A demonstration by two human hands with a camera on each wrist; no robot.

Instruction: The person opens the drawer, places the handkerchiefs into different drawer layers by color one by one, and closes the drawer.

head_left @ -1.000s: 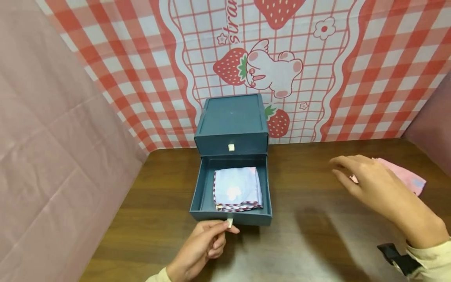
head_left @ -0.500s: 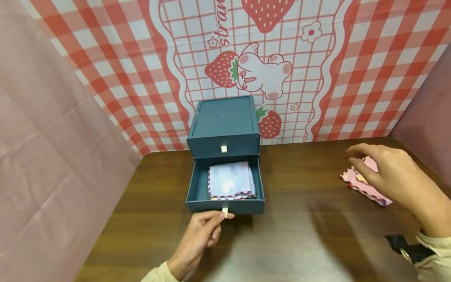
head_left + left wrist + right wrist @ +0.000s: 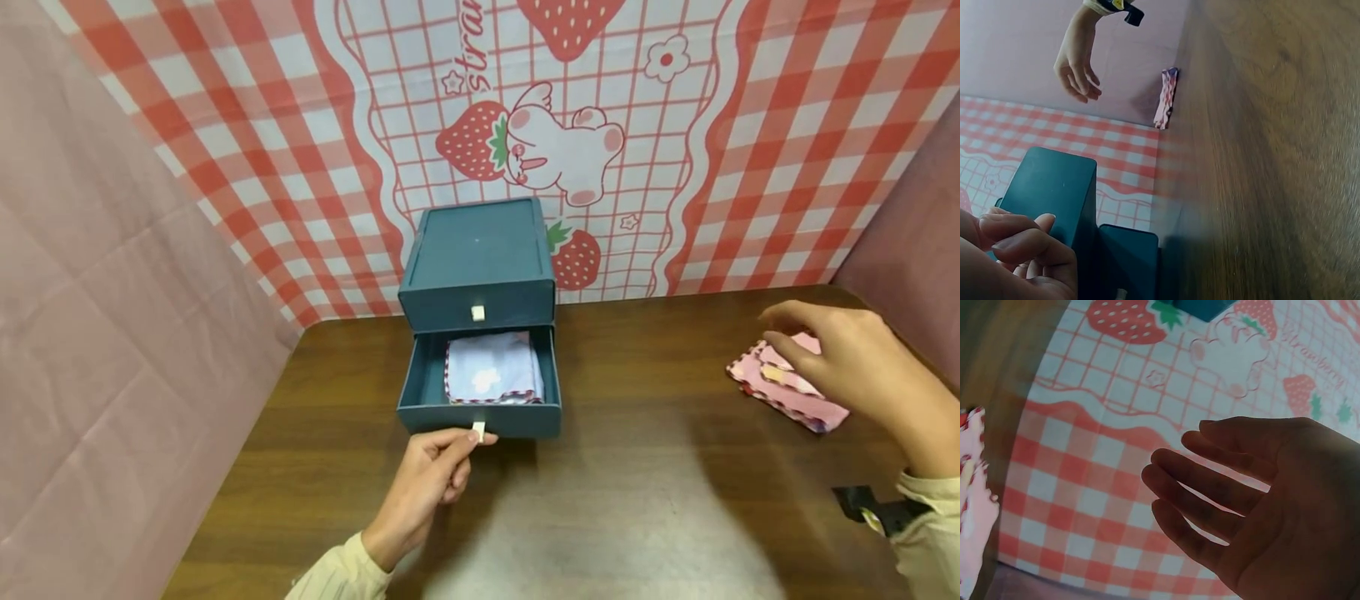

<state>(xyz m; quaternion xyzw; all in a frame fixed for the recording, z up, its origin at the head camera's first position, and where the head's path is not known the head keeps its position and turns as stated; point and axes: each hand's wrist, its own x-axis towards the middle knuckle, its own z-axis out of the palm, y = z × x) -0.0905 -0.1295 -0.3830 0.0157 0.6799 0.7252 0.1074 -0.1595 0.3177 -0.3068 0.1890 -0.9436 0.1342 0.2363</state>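
Note:
A dark teal box with two drawers (image 3: 480, 250) stands against the back cloth. Its lower drawer (image 3: 480, 421) is pulled partway out, and a folded pale blue handkerchief (image 3: 487, 371) with a red-checked trim lies inside. My left hand (image 3: 431, 475) pinches the white tab (image 3: 478, 432) on that drawer's front between thumb and finger. Off to the right, my right hand (image 3: 855, 358) hovers with loosely bent fingers over a folded pink handkerchief (image 3: 787, 404), partly hiding it. The right wrist view shows the right hand (image 3: 1254, 500) with nothing in its fingers.
The wooden table (image 3: 637, 500) extends in front and to both sides of the box. A red-and-white strawberry-print cloth (image 3: 645, 167) hangs behind. Pink cloth (image 3: 112, 333) walls off the left, with another at the right.
The lower drawer has slid partly back into the box, with my left hand moving forward on its tab. My right hand has shifted right, uncovering more of the pink handkerchief.

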